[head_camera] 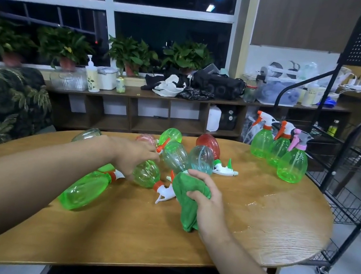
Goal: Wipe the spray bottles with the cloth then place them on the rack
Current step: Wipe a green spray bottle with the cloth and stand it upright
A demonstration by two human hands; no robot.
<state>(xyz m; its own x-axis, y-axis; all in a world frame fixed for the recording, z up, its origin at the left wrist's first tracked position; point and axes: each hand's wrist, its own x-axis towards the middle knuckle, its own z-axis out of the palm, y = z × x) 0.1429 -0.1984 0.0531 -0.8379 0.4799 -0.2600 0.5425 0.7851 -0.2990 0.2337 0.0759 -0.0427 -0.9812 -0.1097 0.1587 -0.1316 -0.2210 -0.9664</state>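
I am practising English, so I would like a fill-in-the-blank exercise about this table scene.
1. The right hand holds a ____ cloth.
2. The left hand holds a bottle that lies on the ____.
3. The upright bottles near the rack number ____.
4. The nearest upright bottle has a ____ trigger.
Missing words: green; table; three; pink.

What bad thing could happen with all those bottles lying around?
1. The left hand grips one round green bottle in a crowded heap; pulling it out may send the neighbouring bottles rolling.
2. The three upright bottles stand near the table edge and could be knocked off.
3. The wet-looking patch may dirty wiped bottles.
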